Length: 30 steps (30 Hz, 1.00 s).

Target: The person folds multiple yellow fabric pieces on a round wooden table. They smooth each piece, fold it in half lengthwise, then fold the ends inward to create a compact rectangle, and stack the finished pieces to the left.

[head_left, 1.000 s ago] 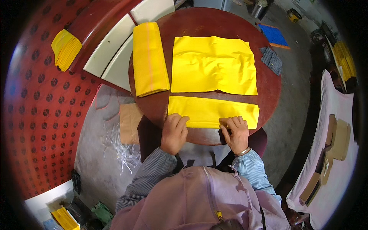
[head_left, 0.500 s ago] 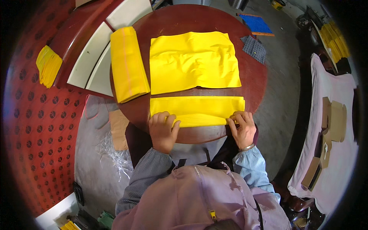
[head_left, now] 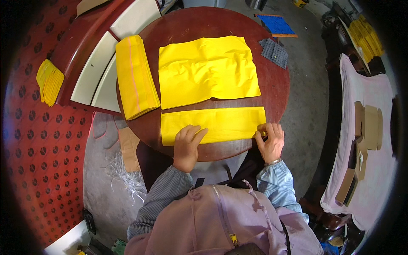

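Observation:
A folded yellow sheet (head_left: 229, 121), looking like cloth or a fabric bag, lies as a long strip along the near side of the round red-brown table (head_left: 272, 91). On its near edge, left of the middle, rests my left hand (head_left: 187, 144), fingers flat on it and thumb apart. My right hand (head_left: 270, 140) is at its right end, thumb and fingers closed on the near corner. Just beyond the strip lies a larger, wrinkled yellow sheet (head_left: 208, 70) spread flat. A thick folded yellow stack (head_left: 135, 80) with a pink line stands to its left.
A grey studded mat piece (head_left: 274, 53) is on the table's right edge, near a blue mat (head_left: 276, 25). Left are a cream-panelled red bench (head_left: 102, 63) and a yellow bundle (head_left: 50, 83). Open cardboard boxes (head_left: 372, 127) lie on a pink cloth at right.
My left hand has slid right from the strip's left corner along its near edge. My right hand remains at the right end. The whole view has shifted slightly.

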Each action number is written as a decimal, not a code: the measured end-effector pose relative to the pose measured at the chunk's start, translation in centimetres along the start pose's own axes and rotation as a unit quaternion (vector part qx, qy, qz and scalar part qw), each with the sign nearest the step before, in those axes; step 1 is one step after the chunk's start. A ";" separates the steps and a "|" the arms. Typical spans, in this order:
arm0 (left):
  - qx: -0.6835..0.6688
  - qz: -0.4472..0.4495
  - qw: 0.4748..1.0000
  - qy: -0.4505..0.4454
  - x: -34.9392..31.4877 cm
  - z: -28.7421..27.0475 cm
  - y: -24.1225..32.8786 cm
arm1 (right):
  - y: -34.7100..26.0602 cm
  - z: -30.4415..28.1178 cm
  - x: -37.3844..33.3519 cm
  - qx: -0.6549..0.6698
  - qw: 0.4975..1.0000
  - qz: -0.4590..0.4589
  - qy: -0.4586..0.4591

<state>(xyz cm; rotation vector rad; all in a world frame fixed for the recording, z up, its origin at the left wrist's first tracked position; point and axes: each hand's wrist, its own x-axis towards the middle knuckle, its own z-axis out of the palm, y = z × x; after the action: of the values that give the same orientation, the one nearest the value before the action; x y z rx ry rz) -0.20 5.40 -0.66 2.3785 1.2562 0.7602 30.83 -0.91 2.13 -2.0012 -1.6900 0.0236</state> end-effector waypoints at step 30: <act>0.006 -0.011 0.993 0.116 -3.1 -2.0 -2.0 | -1.9 0.5 -1.5 0.068 0.997 -0.039 -0.023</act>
<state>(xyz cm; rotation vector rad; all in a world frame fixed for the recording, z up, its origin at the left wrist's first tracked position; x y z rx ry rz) -4.16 3.98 -1.00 2.3337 1.3764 1.0494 28.57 -1.98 1.99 -1.8467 -1.7451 0.1559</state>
